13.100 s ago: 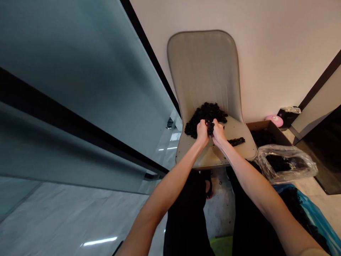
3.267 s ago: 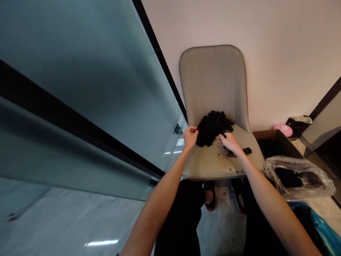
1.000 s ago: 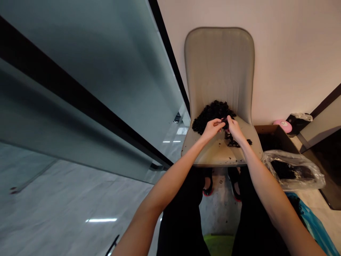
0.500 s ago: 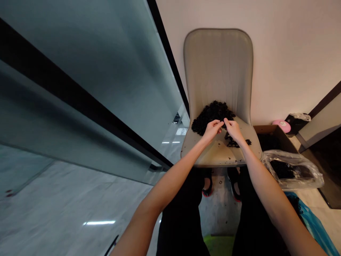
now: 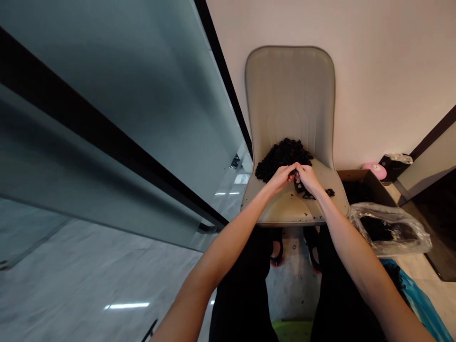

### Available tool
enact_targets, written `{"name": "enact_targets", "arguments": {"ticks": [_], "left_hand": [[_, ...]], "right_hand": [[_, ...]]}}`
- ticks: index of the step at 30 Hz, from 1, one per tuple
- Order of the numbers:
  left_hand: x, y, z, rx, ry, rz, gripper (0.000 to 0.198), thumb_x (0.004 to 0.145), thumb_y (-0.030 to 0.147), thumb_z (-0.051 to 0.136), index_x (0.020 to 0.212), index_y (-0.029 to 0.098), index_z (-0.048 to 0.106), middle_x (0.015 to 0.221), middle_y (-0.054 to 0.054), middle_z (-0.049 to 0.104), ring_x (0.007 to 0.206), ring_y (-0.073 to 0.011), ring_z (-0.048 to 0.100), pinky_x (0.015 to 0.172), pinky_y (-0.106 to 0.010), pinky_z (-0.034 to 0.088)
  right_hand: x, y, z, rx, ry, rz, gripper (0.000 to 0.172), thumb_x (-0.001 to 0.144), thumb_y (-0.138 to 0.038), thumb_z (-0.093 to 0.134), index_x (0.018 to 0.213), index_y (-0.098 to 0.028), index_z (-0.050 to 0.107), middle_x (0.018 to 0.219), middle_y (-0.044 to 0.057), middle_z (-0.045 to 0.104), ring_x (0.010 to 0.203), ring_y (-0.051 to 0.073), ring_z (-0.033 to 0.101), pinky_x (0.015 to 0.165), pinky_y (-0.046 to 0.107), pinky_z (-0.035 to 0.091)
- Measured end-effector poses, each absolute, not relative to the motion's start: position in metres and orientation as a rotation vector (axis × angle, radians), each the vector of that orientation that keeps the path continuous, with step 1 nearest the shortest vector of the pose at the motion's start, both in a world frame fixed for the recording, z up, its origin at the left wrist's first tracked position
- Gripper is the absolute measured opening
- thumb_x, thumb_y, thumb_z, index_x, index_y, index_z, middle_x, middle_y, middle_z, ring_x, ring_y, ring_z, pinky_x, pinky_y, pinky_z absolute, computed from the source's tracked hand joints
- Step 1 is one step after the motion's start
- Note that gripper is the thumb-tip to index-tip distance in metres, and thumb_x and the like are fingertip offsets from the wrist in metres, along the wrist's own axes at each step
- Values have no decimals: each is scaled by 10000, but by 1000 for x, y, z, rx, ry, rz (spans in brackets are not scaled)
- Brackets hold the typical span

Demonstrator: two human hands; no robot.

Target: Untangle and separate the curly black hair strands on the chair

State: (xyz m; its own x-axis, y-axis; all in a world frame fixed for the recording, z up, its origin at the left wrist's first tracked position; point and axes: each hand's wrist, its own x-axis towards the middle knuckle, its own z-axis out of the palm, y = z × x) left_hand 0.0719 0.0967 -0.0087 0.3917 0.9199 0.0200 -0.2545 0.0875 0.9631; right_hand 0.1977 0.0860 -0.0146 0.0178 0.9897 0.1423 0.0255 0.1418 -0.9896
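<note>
Over the seat of a grey-beige chair (image 5: pixel 272 209), my left hand (image 5: pixel 282 177) and my right hand (image 5: pixel 307 176) meet with fingers closed and fingertips touching. Something small and dark shows between the fingers, too small to name. Behind my hands lies a heap of small black pieces (image 5: pixel 281 159). A smaller cluster of black pieces (image 5: pixel 309 194) lies on the seat below my right hand, partly hidden by it. Tiny black scraps are scattered towards the front edge of the seat.
Right of the chair stand a cardboard box (image 5: pixel 383 192) with dark contents, a clear plastic bag (image 5: pixel 409 247) holding black pieces and a blue bag (image 5: pixel 422 299). A pink round object (image 5: pixel 375 170) sits behind the box. A glass partition with a black frame (image 5: pixel 142 154) runs along the left.
My hands have come closer together, and the fingers now overlap at the tips. The view has shifted slightly, and the chair sits a little lower in it.
</note>
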Motion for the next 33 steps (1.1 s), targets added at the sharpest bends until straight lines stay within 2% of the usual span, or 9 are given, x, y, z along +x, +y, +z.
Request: {"name": "enact_targets", "arguments": {"ticks": [4,8,11,15,19,25,29,33], "left_hand": [[86,100,-12,959,735,1111,433,927,359,584,558,188,438,493,48,393,471,-73,371,525,-224,330],[92,103,-12,875,757,1214,499,981,403,475,537,207,357,489,41,369,459,-78,365,510,-240,324],[88,104,-10,1004,833,1229,515,974,468,506,546,206,391,488,35,400,457,-82,389,504,-243,321],[73,105,-8,1342,993,1199,421,912,498,619,649,178,545,522,28,496,454,-86,430,494,-243,306],[54,106,-11,1583,986,1065,420,875,534,637,675,167,599,572,7,557,489,-100,481,515,-251,328],[38,105,-21,1504,803,832,487,842,619,644,713,149,637,635,-1,542,546,-92,451,544,-244,329],[38,107,-24,1362,725,739,414,803,554,686,736,150,625,674,-13,554,577,-96,454,540,-236,333],[46,108,-16,1332,775,960,299,809,398,629,633,177,531,599,9,482,528,-86,400,509,-228,294]], "right_hand": [[186,93,-17,-1079,-1043,1117,543,910,-603,575,556,-231,401,492,-45,423,455,96,380,491,248,335],[177,100,-18,-1038,-925,1086,530,933,-578,541,564,-236,375,506,-49,409,459,97,368,493,251,336],[178,99,-14,-1082,-1009,1011,542,925,-613,529,560,-239,382,501,-45,402,468,107,365,498,263,320],[188,91,-7,-1208,-1243,822,574,924,-680,458,564,-233,424,500,-21,423,523,133,399,536,279,311],[198,82,-3,-1271,-1467,694,593,913,-684,423,554,-214,467,528,1,472,571,146,432,587,293,306],[203,75,-3,-1191,-1676,830,580,894,-678,419,572,-203,504,546,-11,483,551,129,398,600,290,301],[206,76,-5,-1164,-1661,931,565,885,-670,452,567,-205,503,525,-21,462,533,122,378,578,284,289],[205,81,-4,-1269,-1374,797,533,903,-620,470,562,-210,493,509,-24,433,525,128,379,561,284,282]]}}
